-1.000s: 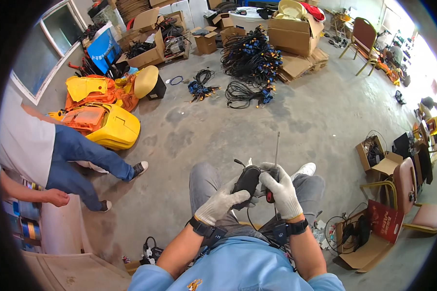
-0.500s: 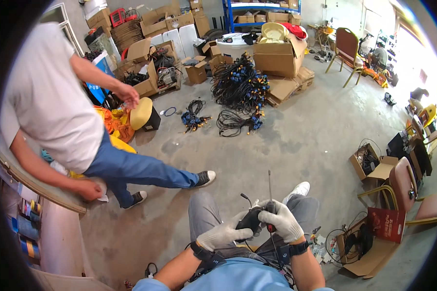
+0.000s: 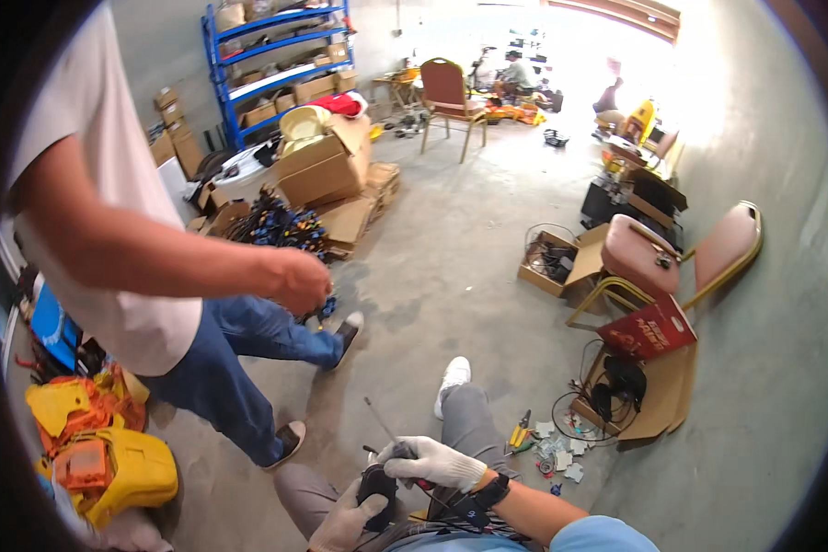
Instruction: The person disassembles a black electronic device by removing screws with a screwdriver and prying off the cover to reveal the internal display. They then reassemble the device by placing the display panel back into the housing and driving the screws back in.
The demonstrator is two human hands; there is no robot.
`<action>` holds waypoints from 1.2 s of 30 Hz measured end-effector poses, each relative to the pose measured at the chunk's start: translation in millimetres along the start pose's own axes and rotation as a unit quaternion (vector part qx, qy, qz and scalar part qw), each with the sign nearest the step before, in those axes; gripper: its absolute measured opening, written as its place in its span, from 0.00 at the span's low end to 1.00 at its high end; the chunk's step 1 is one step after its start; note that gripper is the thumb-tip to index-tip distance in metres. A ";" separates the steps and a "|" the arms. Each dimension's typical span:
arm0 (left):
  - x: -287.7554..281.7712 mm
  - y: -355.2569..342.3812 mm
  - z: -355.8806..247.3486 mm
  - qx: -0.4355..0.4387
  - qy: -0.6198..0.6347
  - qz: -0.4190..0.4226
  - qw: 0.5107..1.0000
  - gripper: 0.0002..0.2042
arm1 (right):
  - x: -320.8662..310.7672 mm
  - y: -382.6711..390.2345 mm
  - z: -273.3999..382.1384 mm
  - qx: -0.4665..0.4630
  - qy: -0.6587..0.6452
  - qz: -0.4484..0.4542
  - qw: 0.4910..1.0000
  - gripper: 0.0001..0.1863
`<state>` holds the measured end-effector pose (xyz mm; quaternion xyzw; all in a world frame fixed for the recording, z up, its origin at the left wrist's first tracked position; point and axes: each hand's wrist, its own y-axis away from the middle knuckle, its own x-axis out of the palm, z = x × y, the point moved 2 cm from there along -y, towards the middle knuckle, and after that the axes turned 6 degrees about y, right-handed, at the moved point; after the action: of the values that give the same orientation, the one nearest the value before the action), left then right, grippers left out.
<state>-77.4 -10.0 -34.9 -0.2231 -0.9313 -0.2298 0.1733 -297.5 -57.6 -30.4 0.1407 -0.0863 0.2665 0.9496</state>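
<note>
My left hand (image 3: 342,517), in a white knitted glove, is closed around a black rounded device (image 3: 378,495) low in the view, over my lap. I cannot make out what kind of device it is. My right hand (image 3: 440,463), gloved too, grips a screwdriver (image 3: 378,417) right beside it. The screwdriver's long thin shaft points up and to the left, away from the device; its handle is mostly hidden by the fingers. Thin black cables run below my hands.
A person (image 3: 147,230) in a pale shirt stands close on my left, one arm outstretched. Yellow-orange gear (image 3: 124,469) lies beyond. At my right are yellow-handled pliers (image 3: 520,430), small scraps (image 3: 561,453), an open carton (image 3: 667,405) with black cables, and chairs (image 3: 639,247).
My view has swung to the right. The person at left has come closer, an arm now reaching across. The screwdriver shaft has tipped from upright toward the left. Both hands keep their holds.
</note>
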 end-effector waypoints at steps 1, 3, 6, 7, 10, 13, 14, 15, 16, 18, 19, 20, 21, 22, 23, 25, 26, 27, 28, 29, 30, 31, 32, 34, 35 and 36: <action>3.0 -2.1 -4.4 -0.004 -0.004 0.014 1.000 0.33 | -7.9 -1.9 -8.2 0.002 0.044 0.001 0.999 0.18; 4.4 -5.3 -11.5 -0.036 -0.004 0.041 0.999 0.34 | -11.5 -3.6 -16.4 -0.011 0.034 -0.009 0.999 0.19; 10.7 -8.1 -9.8 -0.023 0.027 0.011 0.999 0.33 | -8.8 -3.4 -19.1 -0.037 0.021 -0.022 0.999 0.21; 9.3 -9.9 -8.8 -0.022 0.024 0.013 0.999 0.33 | -7.5 -4.3 -19.4 -0.038 0.037 -0.027 0.998 0.22; 7.3 -14.8 -7.9 -0.015 0.028 0.032 0.999 0.33 | -7.8 -11.9 -32.1 -0.037 0.079 -0.048 0.995 0.26; 7.1 -15.5 -6.4 -0.022 -0.006 0.021 1.000 0.33 | -7.6 -14.2 -30.7 -0.049 0.157 -0.051 0.985 0.27; 2.9 -15.8 -3.3 -0.018 -0.006 0.028 0.999 0.33 | -7.7 -16.4 -31.8 -0.050 0.155 -0.053 0.985 0.27; 5.8 -17.2 -5.8 -0.015 -0.004 0.035 0.999 0.33 | -8.3 -19.0 -34.8 -0.047 0.146 -0.050 0.987 0.26; 9.6 -18.3 -7.1 -0.017 -0.005 0.037 0.999 0.33 | -9.3 -21.9 -37.1 -0.042 0.137 -0.046 0.989 0.26; 17.0 -16.9 -12.0 0.054 0.023 -0.001 0.998 0.33 | -9.4 -27.8 -38.0 -0.042 0.138 -0.039 0.989 0.26; 14.6 -17.2 -10.7 0.053 0.027 -0.004 0.998 0.33 | -7.6 -29.5 -37.1 -0.042 0.140 -0.030 0.989 0.26; 10.6 -18.8 -8.6 0.048 0.029 -0.007 0.998 0.33 | -8.4 -30.5 -35.4 -0.037 0.141 -0.027 0.989 0.26; 5.8 -18.5 -6.7 0.044 0.033 -0.012 0.998 0.32 | -6.7 -30.2 -22.7 -0.013 0.159 -0.013 0.987 0.25; 0.8 -18.9 -4.1 0.045 0.039 -0.018 0.998 0.32 | -4.3 -31.3 -16.7 0.011 0.178 0.002 0.984 0.25; -4.5 -19.6 -0.4 0.023 0.048 -0.019 0.998 0.32 | -1.6 -34.9 -20.8 0.016 0.180 0.009 0.984 0.25; 0.9 -20.1 -9.6 0.026 0.043 -0.042 0.998 0.29 | 1.0 -43.2 -27.7 0.005 0.129 -0.026 0.991 0.26; -4.7 -20.8 -7.8 0.029 0.050 -0.047 0.997 0.29 | 1.9 -45.5 -29.5 0.010 0.132 -0.020 0.991 0.26; -9.9 -23.6 -4.7 0.019 0.077 -0.030 0.996 0.28 | 2.3 -46.6 -28.7 0.031 0.101 -0.026 0.994 0.26; -14.4 -24.1 -3.2 0.010 0.104 -0.013 0.994 0.28 | 3.9 -48.6 -28.0 0.051 0.071 -0.034 0.996 0.26; -19.7 -23.1 -3.6 0.014 0.110 -0.016 0.994 0.28 | 7.5 -51.1 -28.0 0.030 0.051 -0.052 0.997 0.27; -23.4 -25.2 -6.7 0.010 0.079 -0.052 0.995 0.27 | 7.2 -53.5 -31.4 0.034 0.057 -0.052 0.996 0.27; -26.5 -27.8 -10.7 0.005 0.047 -0.088 0.995 0.27 | 3.5 -56.4 -35.3 0.039 0.079 -0.084 0.993 0.27; -29.1 -29.9 -14.0 0.001 0.014 -0.122 0.992 0.26 | -0.3 -57.7 -36.8 0.044 0.101 -0.116 0.987 0.28; -35.3 -25.0 -12.5 0.012 0.067 -0.163 0.984 0.22 | 4.2 -60.1 -34.3 0.093 0.142 -0.121 0.978 0.29; -44.9 -25.5 -7.2 0.012 0.072 -0.151 0.986 0.22 | 7.4 -62.8 -43.3 0.091 0.151 -0.129 0.976 0.30; -49.1 -29.7 -7.7 0.011 0.077 -0.132 0.988 0.21 | 8.3 -63.7 -40.3 0.089 0.160 -0.144 0.972 0.30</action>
<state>-49.1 -54.0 -59.7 -0.0779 -0.9389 -0.2572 0.2149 -253.2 -93.1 -80.6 0.1915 0.1122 0.1531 0.9630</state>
